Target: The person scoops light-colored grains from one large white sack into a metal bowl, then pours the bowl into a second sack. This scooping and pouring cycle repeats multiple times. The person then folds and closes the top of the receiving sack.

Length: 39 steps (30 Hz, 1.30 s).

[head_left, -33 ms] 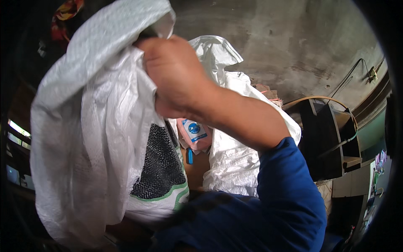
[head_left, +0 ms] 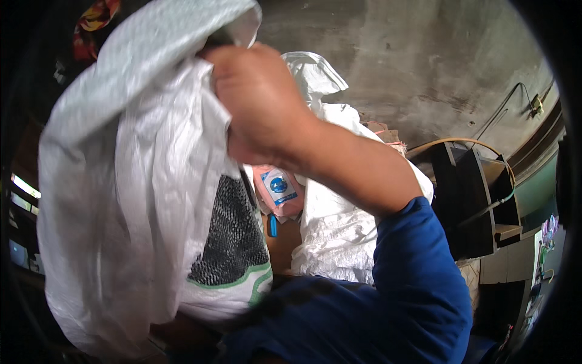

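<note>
My right hand (head_left: 251, 100) is closed on the gathered upper part of a large white woven sack (head_left: 121, 182), which hangs down the left side. The hand is blurred and its fingertips are hidden behind the sack's folds. Low at the left, a dark bit of my left forearm (head_left: 185, 332) shows under the sack; the left hand itself is covered. Beside the sack stands a white cloth-like piece with a black mesh pattern (head_left: 233, 236) and a green border. Another white woven sack (head_left: 336, 236) lies to the right, partly behind my right arm.
Between the sacks sit a pink package with a blue-and-white label (head_left: 280, 188) and a small blue object (head_left: 273, 226) on a brown surface. A dark shelf unit (head_left: 470, 194) with a hose (head_left: 451, 142) over it stands right, before a grey wall (head_left: 418, 60).
My right hand has shifted slightly up and to the right, and the top fold of the held sack has moved with it. The sack's left edge bulges a little further left.
</note>
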Each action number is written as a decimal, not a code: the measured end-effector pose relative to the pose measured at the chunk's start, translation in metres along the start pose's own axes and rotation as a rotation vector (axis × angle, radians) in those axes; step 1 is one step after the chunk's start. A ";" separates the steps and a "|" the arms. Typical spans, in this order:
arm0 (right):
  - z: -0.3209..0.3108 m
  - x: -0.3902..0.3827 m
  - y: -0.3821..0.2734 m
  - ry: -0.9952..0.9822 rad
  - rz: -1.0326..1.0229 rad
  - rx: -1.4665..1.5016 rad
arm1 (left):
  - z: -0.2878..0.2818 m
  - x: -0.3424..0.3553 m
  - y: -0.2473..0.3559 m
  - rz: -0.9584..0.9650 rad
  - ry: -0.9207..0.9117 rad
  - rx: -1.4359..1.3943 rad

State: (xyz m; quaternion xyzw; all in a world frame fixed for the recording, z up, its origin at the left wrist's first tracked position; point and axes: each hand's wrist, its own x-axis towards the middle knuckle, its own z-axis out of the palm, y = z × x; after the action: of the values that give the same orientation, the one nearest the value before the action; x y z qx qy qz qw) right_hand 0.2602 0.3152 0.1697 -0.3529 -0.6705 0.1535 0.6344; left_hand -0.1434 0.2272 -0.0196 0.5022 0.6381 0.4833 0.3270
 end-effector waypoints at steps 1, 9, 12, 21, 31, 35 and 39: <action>-0.014 0.001 0.000 0.032 -0.233 -0.339 | 0.004 0.003 0.009 0.029 -0.015 -0.004; -0.140 0.002 -0.044 -0.040 -0.449 -0.840 | 0.066 0.040 0.105 0.305 -0.153 -0.099; -0.172 -0.018 -0.060 0.248 -0.394 -0.624 | 0.110 0.054 0.141 0.390 -0.223 -0.136; -0.298 -0.052 -0.061 0.200 -0.527 -0.995 | 0.291 0.073 0.186 0.488 -0.433 -0.144; -0.347 -0.204 0.080 0.205 0.173 -1.000 | 0.428 0.041 0.036 0.312 -0.630 0.341; -0.365 -0.248 0.121 0.238 0.198 -0.849 | 0.422 0.049 0.007 0.288 -0.640 0.450; -0.364 -0.291 0.124 0.550 0.602 -0.093 | 0.402 0.047 -0.001 0.330 -0.622 0.536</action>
State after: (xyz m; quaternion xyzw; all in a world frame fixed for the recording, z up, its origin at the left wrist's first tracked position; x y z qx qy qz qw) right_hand 0.6282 0.1198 -0.0735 -0.5893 -0.3491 0.2019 0.7001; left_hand 0.2061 0.3881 -0.1459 0.7860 0.5236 0.1722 0.2800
